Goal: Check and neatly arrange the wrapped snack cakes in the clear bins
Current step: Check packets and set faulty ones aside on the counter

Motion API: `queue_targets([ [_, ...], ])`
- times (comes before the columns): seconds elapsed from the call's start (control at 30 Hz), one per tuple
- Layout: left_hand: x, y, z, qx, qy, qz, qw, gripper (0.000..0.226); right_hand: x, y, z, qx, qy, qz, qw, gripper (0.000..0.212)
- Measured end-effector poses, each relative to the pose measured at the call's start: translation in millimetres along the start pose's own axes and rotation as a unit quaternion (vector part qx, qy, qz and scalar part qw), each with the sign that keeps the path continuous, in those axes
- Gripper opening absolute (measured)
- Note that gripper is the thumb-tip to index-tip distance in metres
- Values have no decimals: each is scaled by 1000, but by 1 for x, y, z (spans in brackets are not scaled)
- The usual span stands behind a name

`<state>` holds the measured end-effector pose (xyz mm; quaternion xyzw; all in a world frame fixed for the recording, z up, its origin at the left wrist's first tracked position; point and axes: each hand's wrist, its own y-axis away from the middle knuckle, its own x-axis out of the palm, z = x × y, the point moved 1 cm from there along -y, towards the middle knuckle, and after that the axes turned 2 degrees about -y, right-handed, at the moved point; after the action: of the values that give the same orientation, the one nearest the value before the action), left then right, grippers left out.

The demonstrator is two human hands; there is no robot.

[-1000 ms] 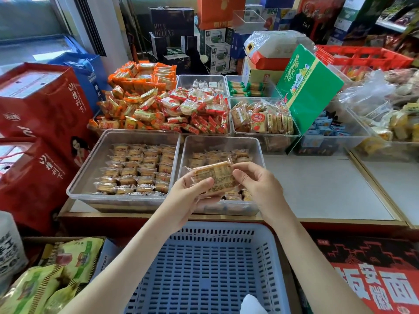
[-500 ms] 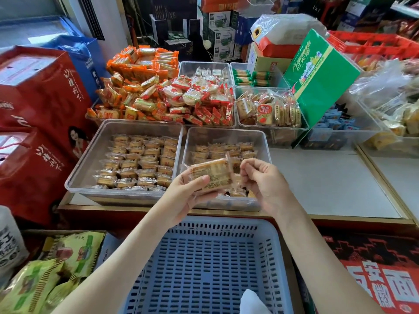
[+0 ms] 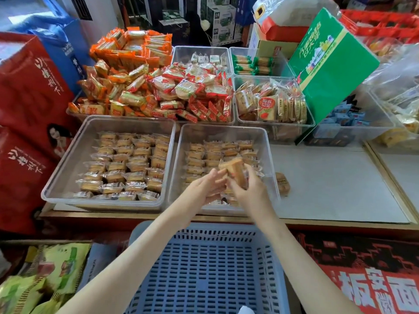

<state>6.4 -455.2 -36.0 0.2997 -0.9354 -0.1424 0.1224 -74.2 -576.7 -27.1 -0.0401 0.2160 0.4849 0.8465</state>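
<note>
Head view: the cake [image 3: 234,172] is up in the air over the near right part of the right bin [image 3: 268,155], held by the right hand [image 3: 249,193], whose fingers curl round its right side and pinch it. It stands on edge, tilted, long axis running from upper left to lower right, not flat like the rows below. The left hand [image 3: 204,189] sits just left of it, palm up, fingertips [image 3: 221,173] loosely extended and touching the cake's left end; can't tell if they pinch the wrapper. The right hand is the one carrying it, so it likely does the placing. The rows in the bin lie flat with long axes left to right, so the cake needs turning flat. The gap under the hands is hidden. The left bin [image 3: 68,168] looks neatly filled. A loose cake [image 3: 282,182] lies on the tabletop [image 3: 340,189] just right of the right bin.
</note>
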Motion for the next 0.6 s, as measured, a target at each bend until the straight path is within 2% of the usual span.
queue_targets([
  [0.07,-3,-20,4,13,-114,-7,993,40,-12,-25,-14,24,-58,-11,998,18],
  [0.1,-7,-31,7,27,-209,-27,977,38,-17,-40,-22,28,-36,-16,999,22],
  [0.17,-15,-57,16,49,-392,-66,916,42,-27,-70,-37,25,45,-17,999,33],
  [0.3,-28,-110,39,59,-563,-81,820,59,-35,-120,-64,7,131,34,991,37],
  [0.4,-41,-142,57,26,-640,-63,766,71,-28,-145,-82,-1,258,86,962,36],
  [0.53,-59,-163,82,-25,-676,-27,736,76,-10,-166,-104,-73,442,150,881,41],
  [0.6,-63,-165,91,-15,-685,-36,727,75,-1,-174,-113,-94,492,138,855,43],
])
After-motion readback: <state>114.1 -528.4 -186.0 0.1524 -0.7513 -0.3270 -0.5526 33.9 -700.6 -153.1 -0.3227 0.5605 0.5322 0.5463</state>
